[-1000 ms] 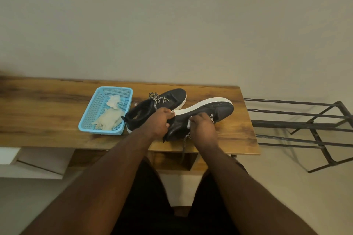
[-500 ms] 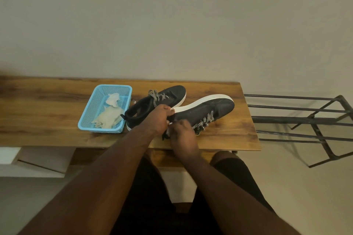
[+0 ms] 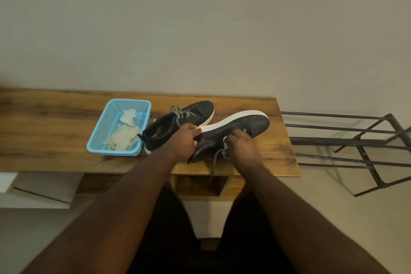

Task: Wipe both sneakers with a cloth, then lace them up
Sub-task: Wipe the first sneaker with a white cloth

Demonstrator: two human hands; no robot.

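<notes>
I sit at a wooden table (image 3: 44, 131), and my left hand (image 3: 183, 140) grips the heel end of a black sneaker (image 3: 235, 134) tipped on its side so its white sole faces the wall at twelve o'clock. My right hand (image 3: 241, 148) lies over the eyelet area with fingers curled; it seems to pinch the speckled lace (image 3: 219, 154), though the fingertips are hidden and I cannot tell the exact hold. A moment ago this hand was down by the heel with the lace rows bare; it has now moved forward along the shoe toward the toe at two o'clock, and a loose lace end trails off the table edge toward my lap at six o'clock. The second sneaker (image 3: 178, 124) stands upright just behind, at eleven o'clock, touching the first, its laces (image 3: 180, 113) threaded but loose. A blue mesh basket (image 3: 104, 127) at nine o'clock holds the crumpled pale cloth (image 3: 124, 138), set aside. I judge wiping is finished and I am threading or tightening this shoe; the other is yet to be tied. A metal rack (image 3: 355, 142) stands at three o'clock
</notes>
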